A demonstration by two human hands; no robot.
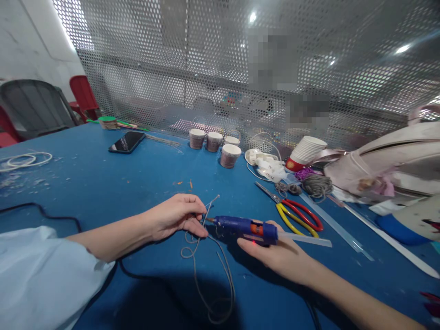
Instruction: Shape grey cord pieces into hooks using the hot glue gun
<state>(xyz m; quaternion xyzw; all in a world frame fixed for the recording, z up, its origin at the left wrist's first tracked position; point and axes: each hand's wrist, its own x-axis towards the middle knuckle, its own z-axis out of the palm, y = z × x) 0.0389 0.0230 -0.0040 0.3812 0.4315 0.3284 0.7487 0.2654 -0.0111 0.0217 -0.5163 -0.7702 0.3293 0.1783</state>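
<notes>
My right hand [278, 252] is closed round a blue hot glue gun [237, 226], whose nozzle points left. A clear glue stick [305, 239] juts from the gun's back end, and a small red light glows on its side. My left hand [178, 217] pinches a thin grey cord [195, 270] between thumb and fingers. The cord's upper end sticks up past the fingertips; the rest hangs in loops down to the table. The nozzle tip is right beside the cord and left fingertips; whether it touches cannot be told.
Scissors [292, 213] with red and yellow handles lie to the right. Behind stand several small wrapped cups [230, 156], stacked paper cups [307, 151] and grey yarn [316, 185]. A phone [127, 142] lies back left, a pale bag [371, 160] right. A black cable [41, 208] crosses the left side.
</notes>
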